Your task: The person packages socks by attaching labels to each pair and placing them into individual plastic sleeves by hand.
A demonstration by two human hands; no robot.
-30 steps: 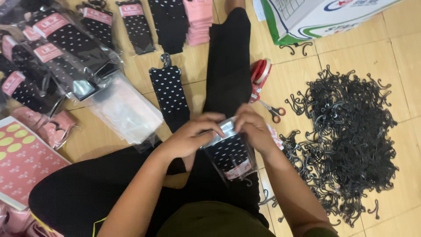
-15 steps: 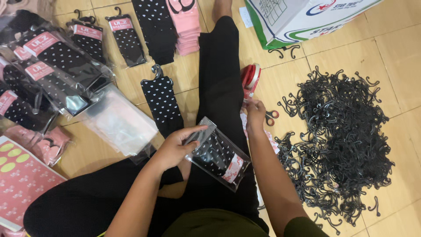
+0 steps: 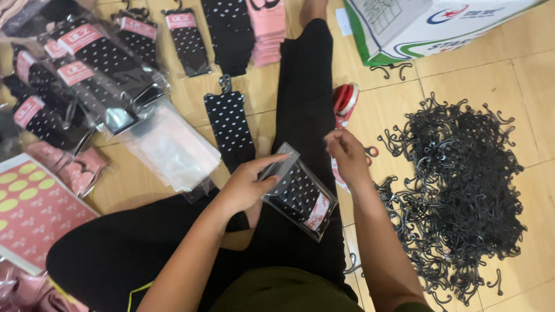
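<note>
Now my left hand [image 3: 245, 188] pinches the clear bag of black dotted socks [image 3: 299, 193] over my lap, fingers closed on its upper edge. My right hand [image 3: 347, 155] hovers loosely curled beside the red tape dispenser [image 3: 346, 101], gripping nothing I can make out.

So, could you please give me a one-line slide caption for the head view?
Left hand holds a clear bag of black dotted socks over the lap; right hand hovers beside a pile of black hooks.
</note>
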